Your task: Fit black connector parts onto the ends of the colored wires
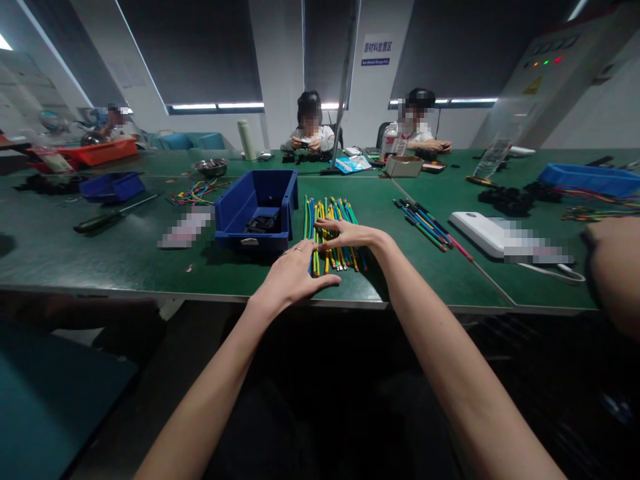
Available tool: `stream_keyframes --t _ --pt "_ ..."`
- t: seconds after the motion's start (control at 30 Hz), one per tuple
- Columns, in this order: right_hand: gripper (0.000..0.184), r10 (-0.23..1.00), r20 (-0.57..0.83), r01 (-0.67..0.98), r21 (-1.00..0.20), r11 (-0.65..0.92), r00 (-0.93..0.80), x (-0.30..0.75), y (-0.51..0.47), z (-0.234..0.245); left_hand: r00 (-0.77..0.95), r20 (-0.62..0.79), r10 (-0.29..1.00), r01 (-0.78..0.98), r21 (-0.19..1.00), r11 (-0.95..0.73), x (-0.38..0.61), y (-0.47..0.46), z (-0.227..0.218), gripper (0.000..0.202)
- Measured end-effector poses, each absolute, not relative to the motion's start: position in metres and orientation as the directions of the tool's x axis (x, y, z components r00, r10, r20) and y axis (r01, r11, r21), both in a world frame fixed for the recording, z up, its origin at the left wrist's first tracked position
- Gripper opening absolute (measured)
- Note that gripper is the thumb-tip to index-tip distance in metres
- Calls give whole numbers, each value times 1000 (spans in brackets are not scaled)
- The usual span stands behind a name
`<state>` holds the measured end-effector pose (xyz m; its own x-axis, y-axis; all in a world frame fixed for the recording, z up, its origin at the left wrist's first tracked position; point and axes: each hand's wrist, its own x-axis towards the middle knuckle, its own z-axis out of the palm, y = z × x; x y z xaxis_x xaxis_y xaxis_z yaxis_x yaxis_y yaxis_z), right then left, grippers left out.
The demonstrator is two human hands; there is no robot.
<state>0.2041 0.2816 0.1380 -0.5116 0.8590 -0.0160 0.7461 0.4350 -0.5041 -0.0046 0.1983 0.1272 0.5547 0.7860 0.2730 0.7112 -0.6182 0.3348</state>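
A row of short yellow, green and blue wires [331,217] lies on the green table [125,247] in front of me. My left hand [293,273] rests at the near end of the row, fingers spread and flat, a ring on one finger. My right hand [350,235] lies across the middle of the row, fingers stretched out to the left over the wires. Neither hand grips anything. A blue plastic bin [257,203] with dark parts inside stands just left of the wires.
More wires [425,223] lie to the right, beside a white device [487,233]. A screwdriver [113,215], a small blue bin [113,187], loose wires [197,192] and a metal bowl [210,165] sit to the left. Three people work at the far side.
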Motion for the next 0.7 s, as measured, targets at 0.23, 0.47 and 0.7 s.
stream_keyframes --t 0.23,0.47,0.7 --pt "97 857 -60 779 -452 434 -513 202 277 140 578 242 779 723 290 -627 -7 197 125 92" --pt "94 864 -46 775 -468 425 -501 201 276 142 564 262 783 727 292 -621 -7 198 122 92" --pt "91 863 -38 768 -478 427 -504 202 278 140 545 277 792 729 311 -610 -7 198 122 89"
